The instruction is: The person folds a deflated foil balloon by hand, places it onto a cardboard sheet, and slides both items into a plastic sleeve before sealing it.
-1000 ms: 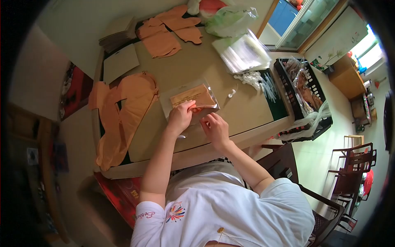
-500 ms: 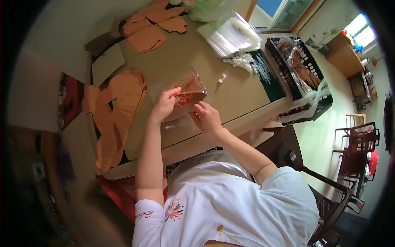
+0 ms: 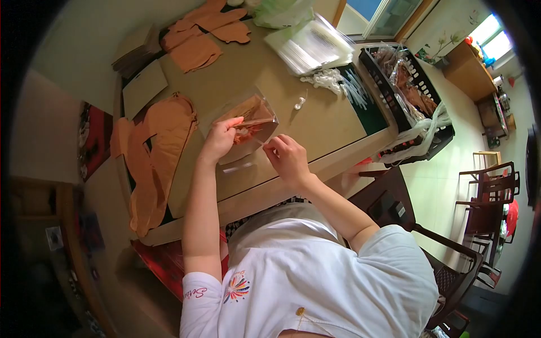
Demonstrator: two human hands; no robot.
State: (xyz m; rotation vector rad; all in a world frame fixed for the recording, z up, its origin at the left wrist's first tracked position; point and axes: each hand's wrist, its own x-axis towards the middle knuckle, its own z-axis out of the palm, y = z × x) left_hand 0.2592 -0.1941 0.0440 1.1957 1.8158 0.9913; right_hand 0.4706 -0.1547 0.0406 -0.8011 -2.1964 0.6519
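Observation:
My left hand (image 3: 220, 139) is closed on a clear plastic bag (image 3: 268, 121) with folded orange-brown fabric (image 3: 245, 115) inside, held tilted just above the table. To its right, the thumb and fingers of my right hand (image 3: 288, 160) are pinched together near the bag's lower right edge. A thin pale strip seems to run from the bag to those fingertips; what exactly they grip is too small to make out. Below the bag a narrow clear plastic strip (image 3: 237, 167) lies on the table.
Flat orange-brown fabric pieces (image 3: 167, 132) lie at the left, with others (image 3: 194, 50) at the back. A stack of clear bags (image 3: 313, 48), white cords (image 3: 329, 81), thin pale sticks (image 3: 356, 90) and a small white item (image 3: 300, 103) are on the table (image 3: 324, 127). A black crate (image 3: 389, 93) stands right.
My right fingers have drawn slightly away from the bag, and a thin strip now shows between. My left hand keeps its hold. The whole view has shifted a little.

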